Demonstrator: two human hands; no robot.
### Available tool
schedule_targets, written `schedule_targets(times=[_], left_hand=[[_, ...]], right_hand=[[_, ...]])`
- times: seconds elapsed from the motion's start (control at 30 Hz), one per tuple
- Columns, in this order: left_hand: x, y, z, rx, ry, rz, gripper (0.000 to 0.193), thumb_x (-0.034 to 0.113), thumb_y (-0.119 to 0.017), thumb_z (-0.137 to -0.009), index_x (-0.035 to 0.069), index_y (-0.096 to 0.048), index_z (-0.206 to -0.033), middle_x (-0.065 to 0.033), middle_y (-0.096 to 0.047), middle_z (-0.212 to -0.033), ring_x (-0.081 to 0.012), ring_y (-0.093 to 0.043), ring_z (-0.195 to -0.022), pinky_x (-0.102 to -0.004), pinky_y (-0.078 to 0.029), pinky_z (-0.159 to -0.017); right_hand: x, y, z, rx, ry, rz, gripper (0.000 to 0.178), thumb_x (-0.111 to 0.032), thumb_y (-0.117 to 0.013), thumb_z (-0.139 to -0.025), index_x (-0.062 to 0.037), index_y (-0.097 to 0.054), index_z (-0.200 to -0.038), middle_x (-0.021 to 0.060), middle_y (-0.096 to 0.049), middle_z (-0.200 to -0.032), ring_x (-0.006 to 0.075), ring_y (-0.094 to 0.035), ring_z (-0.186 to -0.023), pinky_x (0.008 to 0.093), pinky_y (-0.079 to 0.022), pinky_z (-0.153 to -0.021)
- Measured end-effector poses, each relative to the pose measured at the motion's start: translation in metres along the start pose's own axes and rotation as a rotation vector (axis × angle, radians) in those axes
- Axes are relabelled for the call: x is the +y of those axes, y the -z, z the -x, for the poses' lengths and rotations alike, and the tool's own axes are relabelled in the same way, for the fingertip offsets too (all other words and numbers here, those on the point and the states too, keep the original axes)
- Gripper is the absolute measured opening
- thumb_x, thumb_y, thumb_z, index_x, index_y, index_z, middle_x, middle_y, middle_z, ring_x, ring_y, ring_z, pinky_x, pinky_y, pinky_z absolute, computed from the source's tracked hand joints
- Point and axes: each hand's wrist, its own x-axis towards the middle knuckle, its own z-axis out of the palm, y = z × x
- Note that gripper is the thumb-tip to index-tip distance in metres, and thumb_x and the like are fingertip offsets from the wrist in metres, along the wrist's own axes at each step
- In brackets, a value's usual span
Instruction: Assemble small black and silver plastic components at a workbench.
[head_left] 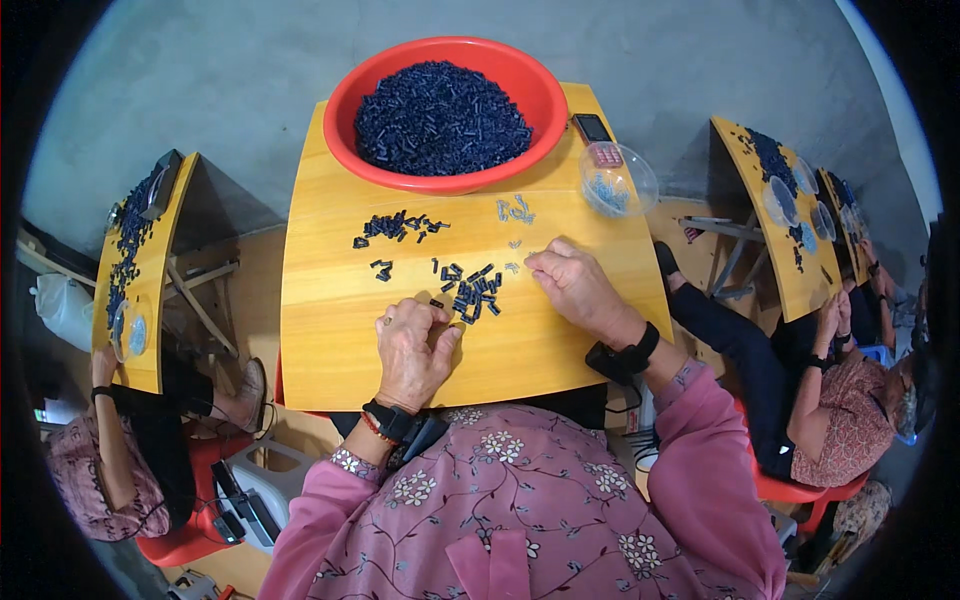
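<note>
My left hand (413, 345) rests low over the yellow table, fingers loosely bent and the thumb apart from them. A small dark tube-like piece (436, 303) lies right at its fingertips. Just beyond is a loose pile of the same dark pieces (474, 296). To the right, my right hand (572, 284) has thumb and forefinger pinched together; whatever is between them is too small to make out. Tiny clear pieces (512, 267) lie beside those fingertips, and a small cluster of clear pieces (516, 210) sits farther back.
A red basin (345, 135) heaped with dark pieces stands at the table's far edge. Right of it are a clear plastic bowl (640, 190) and a mobile phone (592, 128). Another dark pile (398, 227) lies left of centre. People work at side tables (165, 340) on both sides.
</note>
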Motion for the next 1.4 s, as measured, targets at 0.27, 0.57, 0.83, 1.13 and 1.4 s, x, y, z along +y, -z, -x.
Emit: schedule_targets(times=[0.27, 0.57, 0.83, 1.13, 1.4], left_hand=[[-0.002, 0.002, 0.001, -0.042, -0.019, 0.014, 0.018, 0.010, -0.076, -0.073, 0.008, -0.063, -0.085, -0.0077, -0.058, -0.084, -0.0287, -0.053, -0.084, -0.0394, -0.037, -0.080], [-0.005, 0.004, 0.002, -0.059, -0.006, -0.005, 0.018, 0.014, -0.078, -0.072, 0.010, -0.065, -0.083, -0.0073, -0.057, -0.087, -0.0285, -0.052, -0.086, -0.0398, -0.035, -0.080], [-0.011, 0.007, 0.001, -0.068, -0.042, 0.064, 0.017, 0.008, -0.076, -0.074, 0.009, -0.063, -0.085, -0.0062, -0.059, -0.083, -0.0284, -0.053, -0.081, -0.0380, -0.036, -0.080], [-0.024, 0.020, 0.006, 0.058, 0.366, 0.988, 0.009, 0.000, -0.063, -0.092, 0.001, -0.060, -0.101, 0.0008, -0.062, -0.093, -0.0067, -0.056, -0.087, -0.0215, -0.047, -0.081], [-0.035, 0.032, 0.007, 0.053, 0.470, 1.074, 0.015, 0.004, -0.064, -0.093, 0.001, -0.060, -0.107, -0.0035, -0.064, -0.094, -0.0108, -0.059, -0.085, -0.0252, -0.049, -0.082]], right_hand=[[-0.006, 0.003, 0.009, -0.085, 0.031, 0.078, 0.011, -0.001, -0.057, -0.082, 0.0002, -0.064, -0.091, 0.0159, -0.059, -0.085, 0.0340, -0.061, -0.082, 0.0418, -0.050, -0.073], [-0.007, 0.009, 0.005, -0.108, -0.082, -0.057, 0.006, -0.003, -0.058, -0.085, -0.0002, -0.061, -0.089, 0.0176, -0.057, -0.089, 0.0380, -0.059, -0.082, 0.0449, -0.049, -0.073], [-0.014, 0.002, -0.002, -0.208, -0.031, 0.189, 0.006, -0.007, -0.055, -0.088, -0.0013, -0.057, -0.089, 0.0173, -0.056, -0.088, 0.0379, -0.059, -0.078, 0.0455, -0.049, -0.070], [-0.060, 0.009, -0.021, -0.155, -0.304, -0.470, 0.007, -0.002, -0.059, -0.092, -0.0011, -0.062, -0.099, 0.0058, -0.062, -0.081, 0.0131, -0.061, -0.072, 0.0277, -0.050, -0.064], [-0.085, -0.020, -0.045, -0.248, -0.320, -0.760, 0.009, -0.003, -0.058, -0.095, 0.0012, -0.063, -0.101, 0.0062, -0.066, -0.085, 0.0092, -0.064, -0.071, 0.0239, -0.053, -0.065]])
